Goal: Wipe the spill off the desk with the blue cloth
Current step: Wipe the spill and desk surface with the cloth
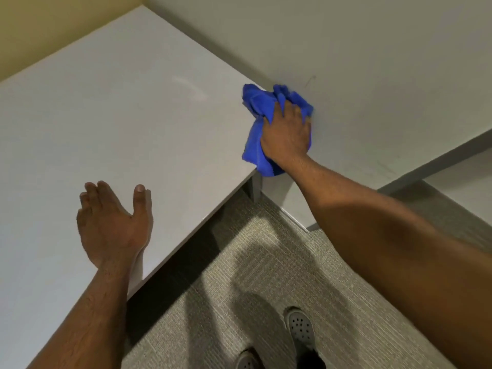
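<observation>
My right hand grips a bunched blue cloth at the right-hand corner of the pale grey desk, where the desk meets a second surface. Part of the cloth hangs past the desk edge. A faint shiny streak, possibly the spill, lies on the desk left of the cloth. My left hand hovers over the desk's near edge, fingers spread, holding nothing.
A second pale surface adjoins the desk on the right. Grey carpet lies below, with my two grey shoes on it. A yellowish wall borders the desk at the far left.
</observation>
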A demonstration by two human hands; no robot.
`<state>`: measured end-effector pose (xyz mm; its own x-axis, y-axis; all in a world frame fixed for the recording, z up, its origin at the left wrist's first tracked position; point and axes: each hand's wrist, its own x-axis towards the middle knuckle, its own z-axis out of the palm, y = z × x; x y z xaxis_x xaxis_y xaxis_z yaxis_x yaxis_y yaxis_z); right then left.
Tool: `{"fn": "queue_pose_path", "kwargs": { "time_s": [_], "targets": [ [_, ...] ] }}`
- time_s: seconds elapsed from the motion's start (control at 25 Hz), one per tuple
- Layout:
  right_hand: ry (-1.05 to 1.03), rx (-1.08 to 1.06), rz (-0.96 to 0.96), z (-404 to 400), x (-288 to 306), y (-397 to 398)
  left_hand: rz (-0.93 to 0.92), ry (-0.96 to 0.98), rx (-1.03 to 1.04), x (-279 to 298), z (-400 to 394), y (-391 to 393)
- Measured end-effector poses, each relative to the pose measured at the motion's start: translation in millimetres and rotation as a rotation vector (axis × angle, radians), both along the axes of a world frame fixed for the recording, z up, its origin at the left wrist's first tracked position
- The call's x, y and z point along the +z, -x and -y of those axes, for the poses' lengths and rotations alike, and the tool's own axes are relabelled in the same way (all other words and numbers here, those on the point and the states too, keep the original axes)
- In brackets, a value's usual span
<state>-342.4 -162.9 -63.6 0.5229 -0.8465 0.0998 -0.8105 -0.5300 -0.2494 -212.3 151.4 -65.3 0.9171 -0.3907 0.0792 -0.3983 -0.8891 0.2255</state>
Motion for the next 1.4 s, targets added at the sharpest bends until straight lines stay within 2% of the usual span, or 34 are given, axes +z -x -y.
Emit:
{"fn": "queue_pose_path", "kwargs": {
  "time_s": [0.12,0.2,0.28,0.48,0.64,0.76,0.92,1.0,1.12,1.28,1.4],
  "targets": [
    [-0.011,0.268,-0.073,17,14,-42,0.02,0.03,0.002,-1,-5,-2],
    [-0.046,0.252,-0.055,22,12,-44,0.011,0.041,0.0,-1,-7,-3],
    [-0.056,0.062,0.024,10,-1,-23,0.006,0.048,-0.009,-2,-4,-3],
    [-0.297,-0.438,0.452,-33,1,-23,0.025,0.051,0.002,-1,-3,1],
    [-0.573,-0.656,0.637,-75,7,-38,0.039,0.03,0.02,-2,-3,-3],
    [-0.672,-0.645,0.623,-142,-2,-41,0.011,0.026,0.005,2,-5,-1],
    [-0.742,-0.707,0.893,-78,6,-25,-0.098,0.1,-0.043,6,-10,-7],
    [-0.79,-0.71,0.964,-64,9,-20,-0.175,0.158,-0.119,11,-30,-12],
    [-0.768,-0.644,0.885,-116,4,-24,-0.11,0.107,-0.188,12,-94,-4],
    [-0.852,-0.502,0.827,-214,-4,-20,-0.084,0.232,0.005,9,-131,13],
    [-0.824,-0.483,0.819,-199,-2,-18,-0.109,0.225,-0.002,11,-128,12]
  ]
}}
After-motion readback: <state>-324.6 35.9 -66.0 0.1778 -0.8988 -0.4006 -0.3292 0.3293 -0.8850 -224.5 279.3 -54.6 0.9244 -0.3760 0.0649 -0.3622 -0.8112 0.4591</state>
